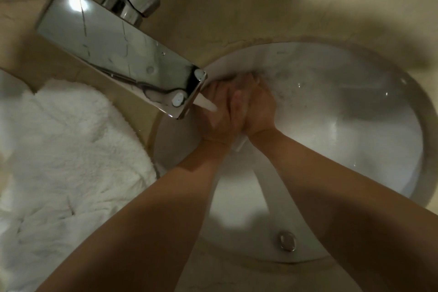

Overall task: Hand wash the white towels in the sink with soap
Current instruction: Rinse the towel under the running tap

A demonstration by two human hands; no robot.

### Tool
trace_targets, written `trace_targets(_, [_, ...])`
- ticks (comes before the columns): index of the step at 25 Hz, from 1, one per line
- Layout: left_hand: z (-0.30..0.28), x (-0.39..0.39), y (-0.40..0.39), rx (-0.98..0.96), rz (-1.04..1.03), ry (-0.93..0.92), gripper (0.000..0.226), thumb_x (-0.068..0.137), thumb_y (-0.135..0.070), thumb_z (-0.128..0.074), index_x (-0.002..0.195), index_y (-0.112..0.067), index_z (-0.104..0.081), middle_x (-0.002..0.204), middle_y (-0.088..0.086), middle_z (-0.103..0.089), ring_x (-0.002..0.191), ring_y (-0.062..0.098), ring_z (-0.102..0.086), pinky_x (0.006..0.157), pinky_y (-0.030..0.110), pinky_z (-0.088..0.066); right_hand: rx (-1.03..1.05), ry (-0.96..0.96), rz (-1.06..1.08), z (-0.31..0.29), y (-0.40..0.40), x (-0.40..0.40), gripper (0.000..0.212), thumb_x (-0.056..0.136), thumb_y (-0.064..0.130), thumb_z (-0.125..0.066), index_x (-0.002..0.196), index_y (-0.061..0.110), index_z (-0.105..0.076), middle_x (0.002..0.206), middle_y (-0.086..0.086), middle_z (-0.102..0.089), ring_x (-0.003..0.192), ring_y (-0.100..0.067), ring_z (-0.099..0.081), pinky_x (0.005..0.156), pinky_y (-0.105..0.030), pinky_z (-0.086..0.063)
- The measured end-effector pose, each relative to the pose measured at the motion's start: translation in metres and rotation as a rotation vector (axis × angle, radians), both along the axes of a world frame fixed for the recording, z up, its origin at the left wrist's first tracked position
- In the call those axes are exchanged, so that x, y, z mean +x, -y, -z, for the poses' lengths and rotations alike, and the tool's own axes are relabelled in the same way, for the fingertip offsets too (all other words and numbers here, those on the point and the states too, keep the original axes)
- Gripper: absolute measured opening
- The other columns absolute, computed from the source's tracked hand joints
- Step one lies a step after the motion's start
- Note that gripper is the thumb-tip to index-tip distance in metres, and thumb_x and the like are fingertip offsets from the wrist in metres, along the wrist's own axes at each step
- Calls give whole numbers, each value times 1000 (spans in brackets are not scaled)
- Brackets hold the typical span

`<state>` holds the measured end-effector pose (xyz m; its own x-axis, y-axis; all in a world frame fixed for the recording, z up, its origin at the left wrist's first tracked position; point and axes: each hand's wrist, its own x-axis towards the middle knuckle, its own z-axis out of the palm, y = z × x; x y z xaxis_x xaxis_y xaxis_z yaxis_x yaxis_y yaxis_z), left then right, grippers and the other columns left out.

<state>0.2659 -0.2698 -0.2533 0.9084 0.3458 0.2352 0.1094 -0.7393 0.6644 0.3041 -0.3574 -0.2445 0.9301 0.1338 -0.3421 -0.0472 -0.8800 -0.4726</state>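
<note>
- The sink (391, 125) fills the right half of the frame, and I would keep the scrubbing low in the bowl so the suds at its upper part stay inside.
- A fluffy white towel (66, 149) lies heaped on the counter at the left of the frame, apart from the hands and, in my judgement, waiting its turn.
- The tap (113, 54) reaches in from the upper left, and a stream of water (208, 104) leaves its end onto the left hand.
- I would keep the cloth under that stream and rub fold against fold, turning it so the soap reaches every part.
- My left hand (215, 121) and right hand (258, 111) meet at the centre of the frame, pressed side to side.
- Both are curled round a small piece of white cloth (238, 146), which only shows as a bit below the wrists.
- Whether any soap bar is in there, I cannot tell.
</note>
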Motion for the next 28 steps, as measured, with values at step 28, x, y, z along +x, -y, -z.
trace_targets(28, [-97,-35,20,-1066,-657,-268,32,100,-50,-49,117,-25,-54,103,-13,-64,102,14,-61,87,24,-43,659,-119,288,-85,-4,-30,37,100,32,-52,131,13,-52,136,-6,-39,116,-13,-47,100,-19,-37])
